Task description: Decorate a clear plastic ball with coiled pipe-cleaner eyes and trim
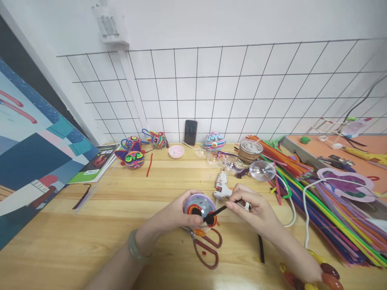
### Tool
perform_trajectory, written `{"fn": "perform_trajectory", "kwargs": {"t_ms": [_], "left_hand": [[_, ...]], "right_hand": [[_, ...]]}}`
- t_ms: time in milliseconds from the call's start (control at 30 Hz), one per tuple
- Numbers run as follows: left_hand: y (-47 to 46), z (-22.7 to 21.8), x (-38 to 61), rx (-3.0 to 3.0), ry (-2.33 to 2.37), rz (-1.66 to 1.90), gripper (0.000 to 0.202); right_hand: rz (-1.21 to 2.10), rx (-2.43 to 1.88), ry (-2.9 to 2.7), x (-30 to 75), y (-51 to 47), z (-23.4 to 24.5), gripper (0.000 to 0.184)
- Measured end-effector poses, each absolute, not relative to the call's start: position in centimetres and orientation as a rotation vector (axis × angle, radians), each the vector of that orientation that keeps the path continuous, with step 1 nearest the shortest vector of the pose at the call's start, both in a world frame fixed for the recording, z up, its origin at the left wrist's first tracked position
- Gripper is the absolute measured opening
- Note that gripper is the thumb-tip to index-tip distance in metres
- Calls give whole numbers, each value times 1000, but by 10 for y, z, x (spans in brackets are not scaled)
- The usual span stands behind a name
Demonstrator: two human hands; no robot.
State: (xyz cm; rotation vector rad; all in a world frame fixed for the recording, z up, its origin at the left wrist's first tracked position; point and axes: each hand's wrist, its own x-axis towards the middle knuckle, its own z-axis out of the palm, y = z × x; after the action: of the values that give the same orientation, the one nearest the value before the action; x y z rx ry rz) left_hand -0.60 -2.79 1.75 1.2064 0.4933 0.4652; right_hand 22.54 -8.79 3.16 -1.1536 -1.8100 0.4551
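My left hand (180, 212) is closed around a clear plastic ball (200, 204) with purple, red and orange pipe-cleaner rings and a black centre on it. My right hand (253, 207) pinches a black pipe cleaner (218, 211) and holds its tip against the ball's black centre. Both hands hover just above the wooden table (105, 237). Red-handled scissors (207, 246) lie directly below the ball. A white hot glue gun (222, 186) lies just behind my hands.
A heap of coloured pipe cleaners (326, 209) fills the right side. Clear ball halves (261, 170), a jar (250, 151), a pink bowl (176, 151), finished pipe-cleaner figures (133, 155) and a phone (190, 132) stand along the wire grid wall. A book (96, 163) lies left.
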Motion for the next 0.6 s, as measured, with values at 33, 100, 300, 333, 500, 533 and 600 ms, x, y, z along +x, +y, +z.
{"fn": "perform_trajectory", "kwargs": {"t_ms": [33,100,300,333,500,533,600], "left_hand": [[-28,18,-6,1218,493,459,69],[-28,18,-6,1251,495,460,71],[-27,15,-5,1314,525,466,79],[-27,14,-5,1321,528,466,79],[-28,13,-7,1259,485,453,72],[-29,13,-7,1232,484,448,68],[-30,12,-7,1179,500,432,60]], "right_hand": [[452,-1157,-1817,225,-88,32,16],[446,-1160,-1824,224,-88,31,15],[452,-1145,-1830,222,-89,28,12],[463,-1141,-1831,222,-89,27,12],[591,-1136,-1803,225,-91,29,16],[635,-1125,-1791,226,-91,30,18],[721,-1100,-1763,226,-92,33,21]]}}
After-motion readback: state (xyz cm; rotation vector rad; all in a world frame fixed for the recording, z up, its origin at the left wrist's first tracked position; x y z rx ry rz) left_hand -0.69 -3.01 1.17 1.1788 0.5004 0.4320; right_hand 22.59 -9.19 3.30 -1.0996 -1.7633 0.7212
